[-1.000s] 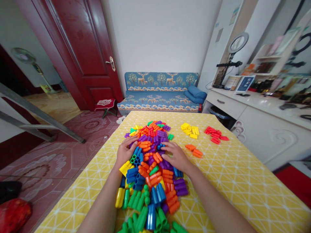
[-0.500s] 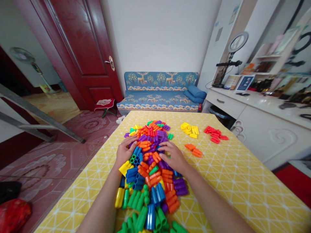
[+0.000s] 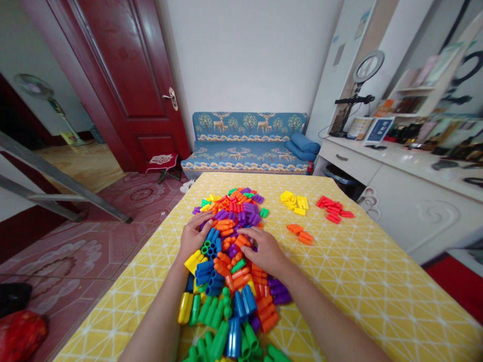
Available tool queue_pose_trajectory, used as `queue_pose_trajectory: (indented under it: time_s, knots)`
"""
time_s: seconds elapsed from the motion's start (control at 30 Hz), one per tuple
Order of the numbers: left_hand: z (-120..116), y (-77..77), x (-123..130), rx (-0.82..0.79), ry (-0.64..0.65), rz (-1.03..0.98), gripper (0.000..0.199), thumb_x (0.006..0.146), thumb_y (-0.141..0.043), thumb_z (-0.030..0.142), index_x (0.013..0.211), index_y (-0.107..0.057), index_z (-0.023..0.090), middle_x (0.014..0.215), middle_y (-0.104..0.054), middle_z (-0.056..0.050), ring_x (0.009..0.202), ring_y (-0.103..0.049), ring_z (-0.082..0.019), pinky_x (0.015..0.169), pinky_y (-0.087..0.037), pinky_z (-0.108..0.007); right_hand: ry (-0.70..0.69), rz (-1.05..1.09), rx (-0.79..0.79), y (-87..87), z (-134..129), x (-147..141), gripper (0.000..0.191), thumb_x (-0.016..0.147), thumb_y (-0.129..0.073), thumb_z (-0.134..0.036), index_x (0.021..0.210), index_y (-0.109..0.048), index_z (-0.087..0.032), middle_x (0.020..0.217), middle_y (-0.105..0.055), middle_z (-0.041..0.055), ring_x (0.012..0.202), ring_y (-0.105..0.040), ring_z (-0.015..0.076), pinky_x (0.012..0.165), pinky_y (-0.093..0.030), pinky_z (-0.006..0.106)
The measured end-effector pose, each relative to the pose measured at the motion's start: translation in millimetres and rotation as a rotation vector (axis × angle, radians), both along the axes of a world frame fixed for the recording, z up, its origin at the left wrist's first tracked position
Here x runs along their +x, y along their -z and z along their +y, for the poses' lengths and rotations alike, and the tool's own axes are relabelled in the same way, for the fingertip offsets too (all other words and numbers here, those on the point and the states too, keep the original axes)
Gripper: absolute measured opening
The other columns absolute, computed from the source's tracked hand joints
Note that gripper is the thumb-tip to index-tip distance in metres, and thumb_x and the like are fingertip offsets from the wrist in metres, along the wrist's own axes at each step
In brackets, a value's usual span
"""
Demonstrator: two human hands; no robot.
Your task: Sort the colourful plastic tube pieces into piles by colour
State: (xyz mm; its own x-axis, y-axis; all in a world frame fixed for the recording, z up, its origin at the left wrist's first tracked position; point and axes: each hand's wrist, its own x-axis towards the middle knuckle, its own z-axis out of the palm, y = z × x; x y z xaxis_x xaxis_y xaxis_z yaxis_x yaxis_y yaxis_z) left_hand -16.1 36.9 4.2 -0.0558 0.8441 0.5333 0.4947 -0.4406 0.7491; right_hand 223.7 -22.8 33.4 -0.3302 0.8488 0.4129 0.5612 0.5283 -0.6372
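Note:
A long heap of bullet-shaped plastic building blocks in several colours runs down the table. My left hand (image 3: 195,235) rests at the heap's left side, fingers stretched out and thumb apart, near orange blocks (image 3: 225,227) and blue blocks (image 3: 214,241). On the other side, my right hand (image 3: 266,251) reaches over the heap, its thumb and fingers closed around an orange building block (image 3: 242,241). Purple blocks (image 3: 279,292) lie under its wrist. Closer to me are green blocks (image 3: 211,309) and shiny blue blocks (image 3: 234,337).
Small separate groups lie to the right: yellow blocks (image 3: 294,201), red blocks (image 3: 334,208) and orange blocks (image 3: 301,234). A yellow patterned cloth (image 3: 362,291) covers the table. Beyond it stands a blue sofa (image 3: 249,151); a white dresser (image 3: 411,201) is at right.
My right hand has moved left and inward over the heap, and its thumb and fingers have come around an orange block. My left hand has stayed in place.

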Motion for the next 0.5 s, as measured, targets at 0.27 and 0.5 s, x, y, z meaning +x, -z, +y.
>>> queue_pose_trajectory:
  time_s: [0.27, 0.5]
  knots:
    - [1.3, 1.8, -1.6, -0.012, 0.001, -0.007, 0.031, 0.082, -0.061, 0.043, 0.098, -0.075, 0.021, 0.112, -0.072, -0.01, 0.111, -0.063, -0.026, 0.104, -0.045, -0.047, 0.479, 0.276, 0.094, 10.5, 40.3, 67.2, 0.036, 0.079, -0.056, -0.034, 0.11, -0.067, -0.018, 0.099, -0.072, 0.0079, 0.083, -0.065, 0.0202, 0.078, -0.052, 0.034]
    - [1.3, 1.9, -1.1, -0.004, -0.002, -0.015, 0.031, 0.082, -0.061, 0.042, 0.098, -0.075, 0.02, 0.111, -0.072, -0.01, 0.111, -0.063, -0.026, 0.105, -0.045, -0.046, 0.97, -0.037, -0.121, 41.0, 52.6, 151.5, 0.035, 0.081, -0.049, -0.034, 0.103, -0.072, -0.021, 0.095, -0.074, 0.0078, 0.082, -0.067, 0.0234, 0.068, -0.048, 0.032]
